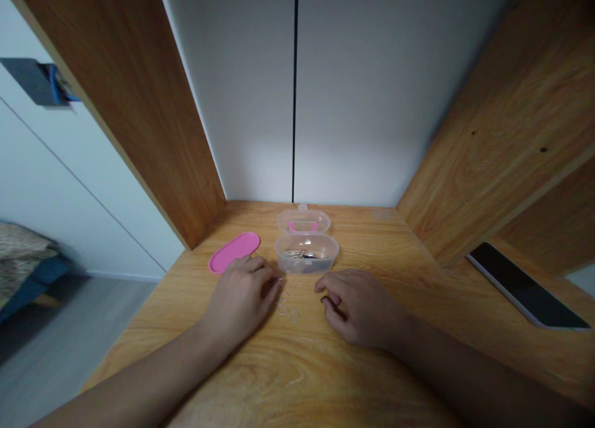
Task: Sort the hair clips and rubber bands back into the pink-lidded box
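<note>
My left hand [242, 295] rests palm down on the wooden desk [297, 366], its fingertips touching small clear elastic bands [288, 307] that lie between both hands. My right hand [360, 304] lies on the desk with fingers curled around a small dark band [324, 300]. Just beyond the hands stands a clear plastic box [307, 254] with small dark items inside. Its hinged lid [303, 220] is folded back behind it.
A pink oval lid [233, 251] lies to the left of the box. A dark phone or tablet [523, 285] rests on the desk at the right. Wooden side panels [139, 106] and a white back wall [297, 106] enclose the desk.
</note>
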Available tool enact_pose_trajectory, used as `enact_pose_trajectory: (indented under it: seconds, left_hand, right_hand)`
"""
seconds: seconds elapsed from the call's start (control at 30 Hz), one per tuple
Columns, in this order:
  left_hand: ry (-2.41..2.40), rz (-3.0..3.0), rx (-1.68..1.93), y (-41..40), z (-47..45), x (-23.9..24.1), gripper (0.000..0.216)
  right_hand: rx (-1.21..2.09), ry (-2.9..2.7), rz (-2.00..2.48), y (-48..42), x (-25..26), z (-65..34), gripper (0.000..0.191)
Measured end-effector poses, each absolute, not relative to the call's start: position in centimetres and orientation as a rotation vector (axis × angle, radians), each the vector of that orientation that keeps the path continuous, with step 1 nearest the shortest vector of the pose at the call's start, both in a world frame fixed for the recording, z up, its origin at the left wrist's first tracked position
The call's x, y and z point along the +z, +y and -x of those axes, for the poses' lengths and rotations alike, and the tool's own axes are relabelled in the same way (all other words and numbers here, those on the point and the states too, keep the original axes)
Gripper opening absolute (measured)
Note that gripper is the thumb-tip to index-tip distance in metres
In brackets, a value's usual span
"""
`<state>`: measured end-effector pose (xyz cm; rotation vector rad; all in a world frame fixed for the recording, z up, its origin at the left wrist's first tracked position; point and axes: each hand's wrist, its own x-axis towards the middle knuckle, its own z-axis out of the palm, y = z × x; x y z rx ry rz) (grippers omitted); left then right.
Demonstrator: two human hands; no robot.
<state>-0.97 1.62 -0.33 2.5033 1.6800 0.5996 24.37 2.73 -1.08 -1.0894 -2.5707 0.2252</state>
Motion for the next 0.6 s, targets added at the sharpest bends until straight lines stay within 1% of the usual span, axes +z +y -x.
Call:
enact_pose_trajectory:
  seconds: [0.23,0.6]
  left_hand:
    - [1.619,-2.558,0.571,1.92,1.05,-0.61,0.024]
    - [1.594,-2.596,0.510,1.29,0.61,0.03,0.027]
  right_hand:
    - [0.213,-2.580,1.091,2.91,-1.00,-24.29,0.007]
    - [0.100,-2.639,1.038,2.84,-0.94,-24.33,0.025]
